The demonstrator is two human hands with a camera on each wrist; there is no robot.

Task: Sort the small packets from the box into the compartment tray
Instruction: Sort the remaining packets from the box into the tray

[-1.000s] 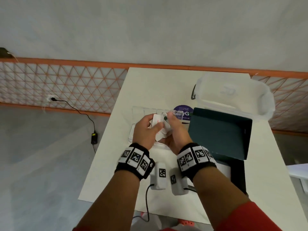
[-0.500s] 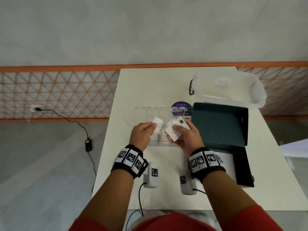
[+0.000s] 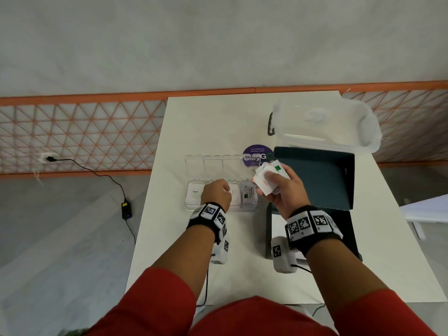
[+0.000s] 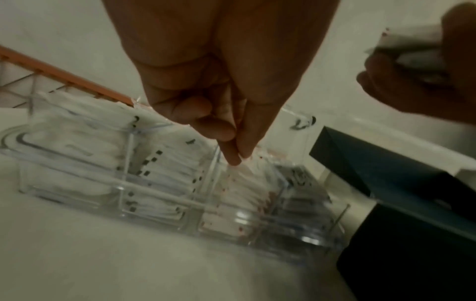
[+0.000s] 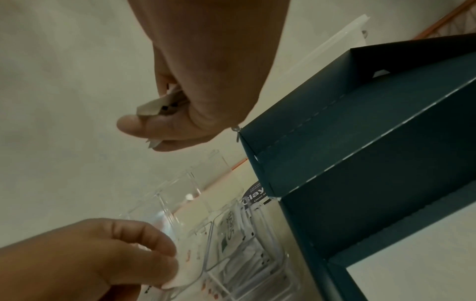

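- The white table carries everything; the dark box stands open at its right edge, flap raised.
- One clear compartment tray sits mid-table just left of the box: four compartments in the near row, all holding packets, and an empty-looking far row.
- The right hand grips a fanned stack of packets above the gap between tray and box; at least four show, the exact count hidden by the fingers.
- The left hand pinches one packet by its top edge, lowering it into the third compartment from the left, among red-printed ones.
- The packets look light, thin and limp, probably slippery when stacked; an edge pinch between thumb and fingertip seems the safest hold.
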